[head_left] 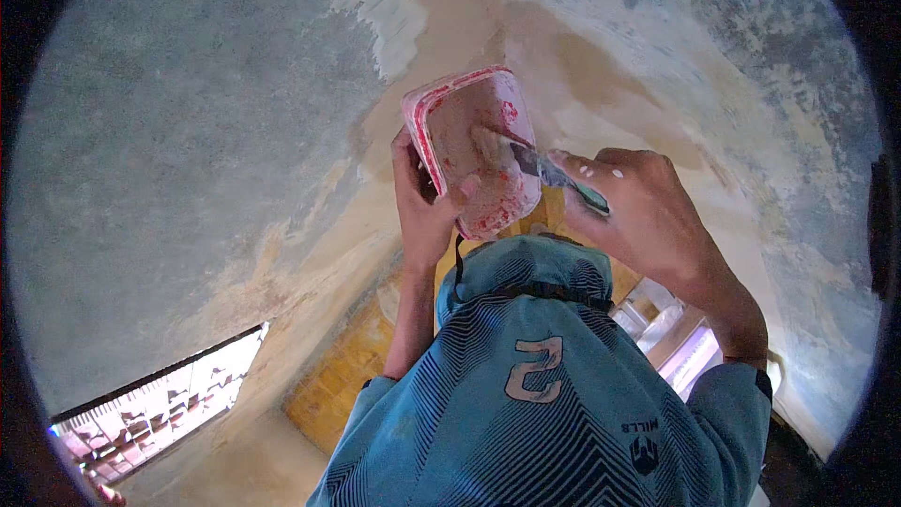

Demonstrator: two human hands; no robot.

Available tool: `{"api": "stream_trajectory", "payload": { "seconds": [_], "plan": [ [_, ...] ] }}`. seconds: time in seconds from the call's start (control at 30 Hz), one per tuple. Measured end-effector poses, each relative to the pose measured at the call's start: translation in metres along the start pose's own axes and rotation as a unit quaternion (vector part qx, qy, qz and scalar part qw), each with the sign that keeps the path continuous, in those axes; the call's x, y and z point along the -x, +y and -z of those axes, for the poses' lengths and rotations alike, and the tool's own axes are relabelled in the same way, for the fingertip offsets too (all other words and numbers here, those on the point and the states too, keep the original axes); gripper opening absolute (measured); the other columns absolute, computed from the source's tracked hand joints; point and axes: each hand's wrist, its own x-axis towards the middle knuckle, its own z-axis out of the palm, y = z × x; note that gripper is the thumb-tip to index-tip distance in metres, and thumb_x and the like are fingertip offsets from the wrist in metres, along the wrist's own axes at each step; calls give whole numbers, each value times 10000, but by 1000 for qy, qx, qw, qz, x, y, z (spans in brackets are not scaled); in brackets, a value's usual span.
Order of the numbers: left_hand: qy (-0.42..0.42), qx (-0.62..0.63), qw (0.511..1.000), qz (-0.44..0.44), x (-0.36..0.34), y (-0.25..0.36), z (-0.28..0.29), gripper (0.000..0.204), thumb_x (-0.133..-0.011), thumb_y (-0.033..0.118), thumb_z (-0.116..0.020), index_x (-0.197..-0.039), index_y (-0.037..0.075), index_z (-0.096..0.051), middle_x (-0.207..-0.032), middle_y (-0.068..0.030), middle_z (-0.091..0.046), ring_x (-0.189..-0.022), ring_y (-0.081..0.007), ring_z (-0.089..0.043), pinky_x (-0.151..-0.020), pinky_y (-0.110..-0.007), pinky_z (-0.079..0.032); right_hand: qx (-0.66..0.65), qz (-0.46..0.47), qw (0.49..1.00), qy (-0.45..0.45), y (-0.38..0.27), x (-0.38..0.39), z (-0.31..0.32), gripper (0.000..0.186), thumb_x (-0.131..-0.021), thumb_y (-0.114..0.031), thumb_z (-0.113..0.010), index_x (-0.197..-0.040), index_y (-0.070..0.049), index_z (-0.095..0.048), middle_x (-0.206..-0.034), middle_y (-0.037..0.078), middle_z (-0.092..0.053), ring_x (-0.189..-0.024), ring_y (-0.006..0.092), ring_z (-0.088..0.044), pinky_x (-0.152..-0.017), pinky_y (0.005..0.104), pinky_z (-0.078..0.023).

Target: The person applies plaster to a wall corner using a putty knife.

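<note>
- Putty covers the wall corner (441, 28) at twelve o'clock; grey wall (169, 131) at nine remains bare.
- Left hand (422, 211) grips the red-rimmed tub (469, 145), fingers wrapped.
- Right hand (638, 207) clasps the putty knife (554, 174), dipping.

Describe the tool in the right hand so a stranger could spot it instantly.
Start at the wall corner, then drop to the red-stained tub in the left hand. The putty knife, gripped by the right hand, dips into that tub; its flat metal blade sets it apart.
</note>
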Motion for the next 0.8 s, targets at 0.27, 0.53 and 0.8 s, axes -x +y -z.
{"api": "stream_trajectory", "payload": {
  "seconds": [0.27,0.53,0.8],
  "plan": [
    [5,-52,998,-25,1,1,-9,842,-578,253,-733,-1261,44,-286,-1164,-102,-425,-1074,-213,-441,-908,-346,-367,-41,21,998,33,-7,-5,-20,259,-742,-155,-557,-954,-6,-567,-703,192,-564,-639,316,-581,-576,379,-482],
    [53,-91,994,-24,9,-5,-23,868,-592,261,-739,-1267,13,-252,-1170,-132,-417,-1076,-231,-435,-902,-350,-371,53,25,997,52,-17,-2,-46,327,-748,-163,-561,-1037,-10,-544,-680,137,-562,-548,274,-578,-494,363,-486],
    [79,-77,994,-6,10,-6,-24,906,-596,227,-754,-1284,17,-203,-1210,-143,-371,-1110,-243,-398,-937,-353,-339,77,61,992,76,-20,0,-54,316,-755,-157,-558,-1024,8,-539,-701,129,-548,-501,244,-579,-424,332,-478]
  ]
}}
